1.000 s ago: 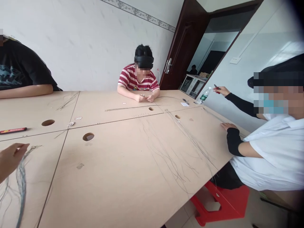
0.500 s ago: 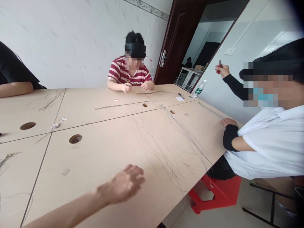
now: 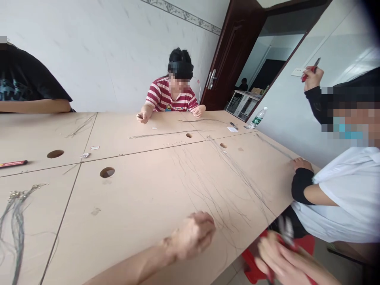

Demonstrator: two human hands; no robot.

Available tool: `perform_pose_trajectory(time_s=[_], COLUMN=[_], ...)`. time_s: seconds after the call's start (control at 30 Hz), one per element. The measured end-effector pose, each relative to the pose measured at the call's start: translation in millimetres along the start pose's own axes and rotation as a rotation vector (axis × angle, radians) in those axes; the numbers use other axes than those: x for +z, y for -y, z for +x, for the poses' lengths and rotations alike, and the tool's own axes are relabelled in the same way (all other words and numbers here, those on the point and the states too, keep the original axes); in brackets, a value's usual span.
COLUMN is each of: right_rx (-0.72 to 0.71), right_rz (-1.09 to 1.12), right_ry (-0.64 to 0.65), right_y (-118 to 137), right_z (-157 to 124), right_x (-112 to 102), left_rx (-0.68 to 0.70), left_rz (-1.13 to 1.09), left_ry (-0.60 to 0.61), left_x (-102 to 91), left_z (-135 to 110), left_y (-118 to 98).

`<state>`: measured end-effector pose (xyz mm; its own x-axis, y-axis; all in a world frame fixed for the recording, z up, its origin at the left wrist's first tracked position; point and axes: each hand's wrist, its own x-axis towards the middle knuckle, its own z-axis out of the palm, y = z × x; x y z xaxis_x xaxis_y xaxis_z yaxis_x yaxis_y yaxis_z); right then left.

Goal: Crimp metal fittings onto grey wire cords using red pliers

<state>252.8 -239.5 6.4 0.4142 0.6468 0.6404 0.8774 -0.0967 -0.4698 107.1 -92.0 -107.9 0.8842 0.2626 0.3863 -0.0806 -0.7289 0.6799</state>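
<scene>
My left hand (image 3: 194,234) is over the near part of the table, fingers curled in and slightly blurred; whatever they may hold is hidden. Just beyond it lie several thin grey wires (image 3: 204,194), spread loosely across the tabletop. At the lower right, past the table's edge, my right hand (image 3: 277,257) is wrapped around red-handled pliers (image 3: 286,230). Motion smears their metal head, so I cannot tell whether the jaws are apart. A row of tiny pieces (image 3: 174,143) lies beyond the loose wires.
A co-worker in white (image 3: 347,194) sits at the right, raising a red-handled tool (image 3: 311,71). Another in stripes (image 3: 175,95) sits opposite; a third in black is far left. Wire bundles (image 3: 18,221), a red marker (image 3: 13,164), a bottle (image 3: 259,118) and table holes (image 3: 107,172) surround.
My right hand has come into view at the lower right with the pliers. My left hand has shifted right and its fingers have curled in. The view has turned slightly left.
</scene>
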Motion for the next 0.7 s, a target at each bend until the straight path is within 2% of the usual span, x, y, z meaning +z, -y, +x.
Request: perform_pose_trajectory(time_s=[0.03,0.1,0.13,0.17,0.23,0.33,0.43,0.57,0.7], right_rx=[0.072,0.123,0.311,0.493,0.685,0.752,0.777,0.872,0.947], right_rz=[0.214,0.417,0.771,1.1,1.519,1.757,1.817,1.87,1.929], right_ry=[0.211,0.415,0.663,0.849,1.049,1.162,1.237,1.274,1.265], right_y=[6,24,36,49,77,113,133,138,135], right_z=[7,25,35,46,65,87,98,101,98], right_x=[13,44,60,76,107,148,183,218,235], left_rx=[-0.092,-0.295,-0.38,-0.442,-0.511,-0.516,-0.507,-0.507,-0.517], left_rz=[-0.141,-0.316,-0.367,-0.404,-0.468,-0.632,-0.793,-0.84,-0.788], left_ry=[-0.104,-0.308,-0.406,-0.492,-0.621,-0.699,-0.666,-0.612,-0.587], left_x=[-17.8,-58.2,-79.2,-99.6,-136.3,-175.9,-196.1,-203.1,-203.0], left_z=[-2,-6,-9,-13,-25,-47,-63,-70,-72], left_y=[-1,0,1,3,6,10,12,12,12])
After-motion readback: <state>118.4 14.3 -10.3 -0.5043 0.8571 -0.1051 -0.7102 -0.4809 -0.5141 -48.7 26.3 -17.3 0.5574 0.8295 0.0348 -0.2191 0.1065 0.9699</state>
